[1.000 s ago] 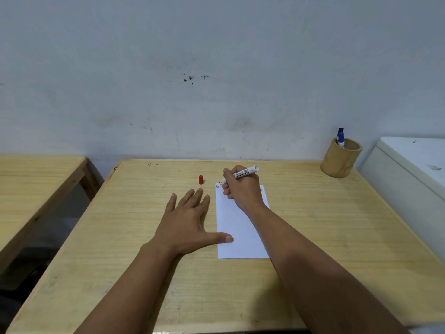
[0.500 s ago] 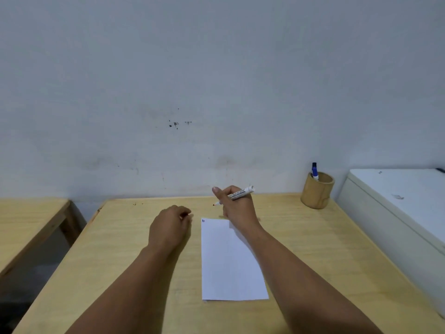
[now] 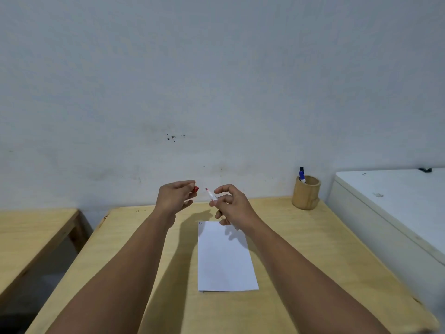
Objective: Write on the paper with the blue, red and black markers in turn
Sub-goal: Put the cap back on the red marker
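A white sheet of paper [image 3: 225, 259] lies on the wooden table [image 3: 313, 249], with small marks at its top left corner. Both hands are raised above the table's far edge. My right hand [image 3: 232, 204] grips the red marker [image 3: 211, 195] by its white barrel, its uncapped red tip pointing up and left. My left hand [image 3: 175, 197] pinches the red cap [image 3: 196, 189] at its fingertips, a short gap from the marker's tip. The blue marker [image 3: 302, 177] and a black marker [image 3: 301, 169] stand in a wooden cup [image 3: 306, 195] at the table's far right.
A second wooden table [image 3: 31, 230] stands to the left across a gap. A white cabinet [image 3: 395, 203] flanks the table on the right. A pale wall rises right behind the table.
My left hand picked the red cap off the table and rose with it. My right hand lifted the red marker off the paper and turned its tip toward the cap. The camera tilted up.
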